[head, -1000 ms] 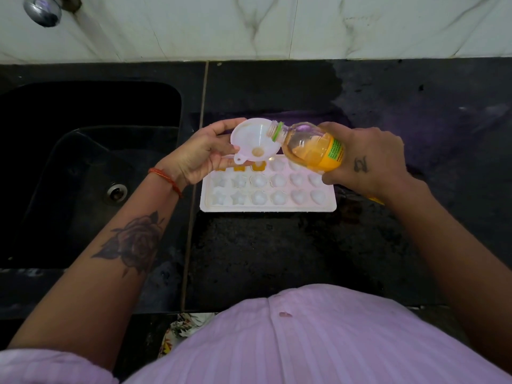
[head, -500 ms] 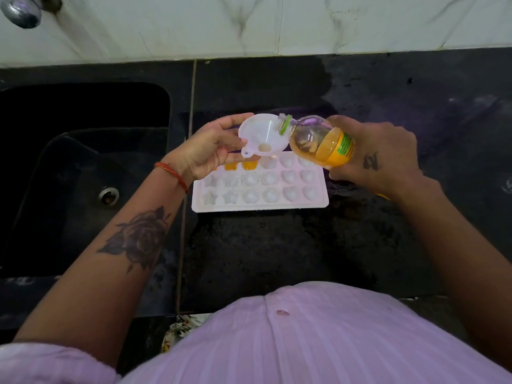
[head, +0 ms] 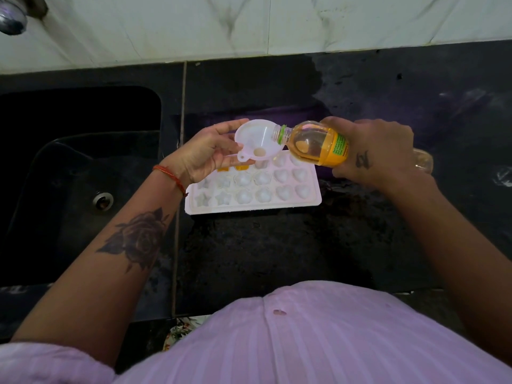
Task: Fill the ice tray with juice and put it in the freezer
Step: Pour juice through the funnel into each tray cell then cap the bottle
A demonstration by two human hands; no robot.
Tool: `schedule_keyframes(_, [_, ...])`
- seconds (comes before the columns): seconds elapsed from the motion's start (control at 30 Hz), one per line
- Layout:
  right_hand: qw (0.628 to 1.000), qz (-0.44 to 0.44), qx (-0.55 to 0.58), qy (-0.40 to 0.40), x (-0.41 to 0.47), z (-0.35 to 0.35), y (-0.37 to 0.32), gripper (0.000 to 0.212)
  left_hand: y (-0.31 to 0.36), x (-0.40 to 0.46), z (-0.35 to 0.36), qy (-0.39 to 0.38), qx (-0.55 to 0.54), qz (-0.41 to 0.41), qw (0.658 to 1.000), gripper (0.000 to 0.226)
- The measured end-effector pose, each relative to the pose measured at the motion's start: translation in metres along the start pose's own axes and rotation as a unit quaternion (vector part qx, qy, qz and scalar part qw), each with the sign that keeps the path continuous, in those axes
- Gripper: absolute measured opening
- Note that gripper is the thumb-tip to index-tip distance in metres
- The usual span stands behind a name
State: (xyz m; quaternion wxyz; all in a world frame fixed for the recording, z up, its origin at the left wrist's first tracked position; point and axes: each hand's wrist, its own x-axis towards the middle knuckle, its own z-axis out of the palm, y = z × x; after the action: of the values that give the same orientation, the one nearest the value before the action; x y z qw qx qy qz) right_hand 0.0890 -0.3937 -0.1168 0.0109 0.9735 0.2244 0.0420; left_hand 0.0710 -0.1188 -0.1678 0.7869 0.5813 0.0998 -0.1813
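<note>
Funnel [head: 260, 139] in left hand [head: 206, 153] above ice tray [head: 249, 207].

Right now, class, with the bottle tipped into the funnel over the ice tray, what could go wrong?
1. The juice bottle mouth rests at the funnel rim; a quick tilt by the right hand could splash over it.
2. The left hand holds the funnel above the ice tray; if it drifts, juice may land between cells or on the counter.
</note>
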Motion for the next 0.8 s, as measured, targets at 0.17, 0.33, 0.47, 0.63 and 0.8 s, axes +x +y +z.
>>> schedule_keyframes(0.17, [1.000, -0.001, -0.003, -0.003, 0.001, -0.001, -0.001, 0.075, 0.000, 0.001, 0.000, 0.001, 0.006, 0.001, 1.000, 0.046])
schedule_keyframes(0.33, [1.000, 0.002, 0.016, -0.009, 0.003, -0.001, -0.002, 0.077, 0.000, 0.000, 0.000, 0.004, 0.007, 0.000, 1.000, 0.046])
schedule_keyframes(0.47, [0.998, 0.000, 0.064, -0.002, 0.002, 0.000, -0.002, 0.078, 0.001, 0.000, -0.001, 0.003, 0.009, 0.003, 1.000, 0.047])
schedule_keyframes(0.63, [0.993, 0.017, 0.119, -0.001, -0.001, 0.002, 0.000, 0.080, 0.003, -0.001, 0.000, -0.009, 0.000, 0.008, 1.000, 0.047])
schedule_keyframes(0.8, [0.991, 0.031, 0.129, 0.014, -0.006, 0.004, 0.008, 0.082, 0.005, 0.003, 0.008, -0.017, 0.000, 0.007, 1.000, 0.046])
